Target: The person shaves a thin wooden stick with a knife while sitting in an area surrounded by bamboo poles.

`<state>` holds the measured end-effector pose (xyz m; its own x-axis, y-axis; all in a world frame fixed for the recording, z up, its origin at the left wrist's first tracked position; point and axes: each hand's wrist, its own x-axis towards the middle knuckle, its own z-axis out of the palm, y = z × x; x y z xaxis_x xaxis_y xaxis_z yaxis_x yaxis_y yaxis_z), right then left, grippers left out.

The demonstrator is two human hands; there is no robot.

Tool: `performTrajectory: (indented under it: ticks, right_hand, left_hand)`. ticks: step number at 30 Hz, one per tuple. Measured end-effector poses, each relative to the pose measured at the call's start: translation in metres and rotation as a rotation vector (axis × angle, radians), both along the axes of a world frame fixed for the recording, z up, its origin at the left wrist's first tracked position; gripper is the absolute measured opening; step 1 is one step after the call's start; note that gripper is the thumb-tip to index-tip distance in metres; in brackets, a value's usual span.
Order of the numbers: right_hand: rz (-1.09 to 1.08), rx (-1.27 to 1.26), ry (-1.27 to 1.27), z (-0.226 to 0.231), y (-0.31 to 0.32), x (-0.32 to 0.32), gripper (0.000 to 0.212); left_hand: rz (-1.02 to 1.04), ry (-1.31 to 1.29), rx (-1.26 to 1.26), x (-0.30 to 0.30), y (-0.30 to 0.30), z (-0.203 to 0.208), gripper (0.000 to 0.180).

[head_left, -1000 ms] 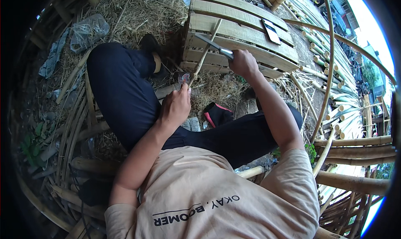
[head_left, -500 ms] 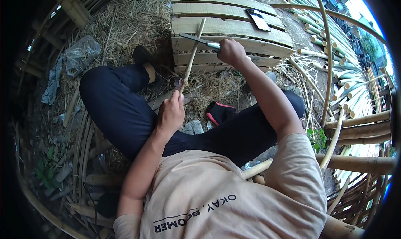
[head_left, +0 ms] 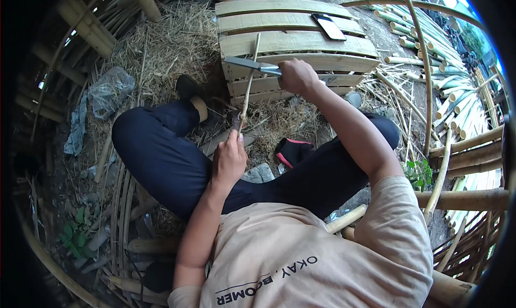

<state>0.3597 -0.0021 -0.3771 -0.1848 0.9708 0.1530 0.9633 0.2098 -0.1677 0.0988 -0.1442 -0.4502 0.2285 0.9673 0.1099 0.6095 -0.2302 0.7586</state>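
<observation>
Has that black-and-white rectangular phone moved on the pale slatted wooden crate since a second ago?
No: the phone has kept its place on the crate, near its right end; the whole view shifted instead.

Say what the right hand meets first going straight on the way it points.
Likely the thin stick, which the knife crosses; depth is unclear, so the right hand might pass above it.

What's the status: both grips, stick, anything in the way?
Left grip closed around thin stick, low down. Right grip closed on knife, blade crossing stick, contact unclear. Slatted crate behind stick's upper end, possibly in the way.
</observation>
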Motion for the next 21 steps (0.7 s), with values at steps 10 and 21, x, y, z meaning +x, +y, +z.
performTrajectory:
  ticks: [10,21]
  right_hand:
    - [0.025,-0.066,0.005,-0.007,-0.011,0.006,0.02]
    - [0.035,-0.02,-0.018,-0.009,-0.01,0.003,0.016]
  left_hand:
    - [-0.018,0.017,0.042,0.007,-0.001,0.0,0.026]
    - [-0.021,-0.011,0.066,0.006,-0.003,-0.003,0.028]
